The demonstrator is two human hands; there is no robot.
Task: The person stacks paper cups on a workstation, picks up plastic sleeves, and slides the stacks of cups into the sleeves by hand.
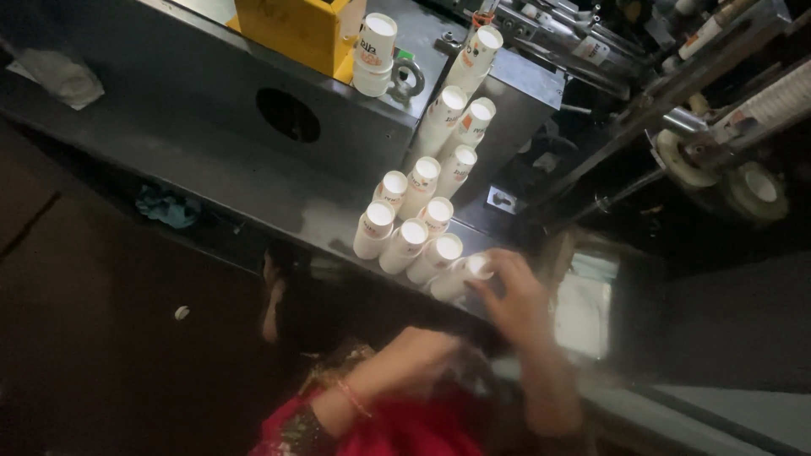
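Observation:
Several stacks of white paper cups [420, 221] lie in rows on a grey metal table [211, 169], with their open rims towards me. My right hand [511, 295] reaches to the nearest row and closes its fingers over the rim of the end cup [467, 272]. My left hand [427, 344] is blurred, below the table's near edge, with its fingers curled. I cannot make out anything in it. A thin bangle sits on that wrist above a red sleeve [397, 431].
A short cup stack [374, 55] stands beside a yellow box [287, 29] on a metal housing with a round hole [288, 115]. A white rag [59, 78] and a teal cloth [169, 209] lie to the left. Machine rollers [718, 160] are on the right.

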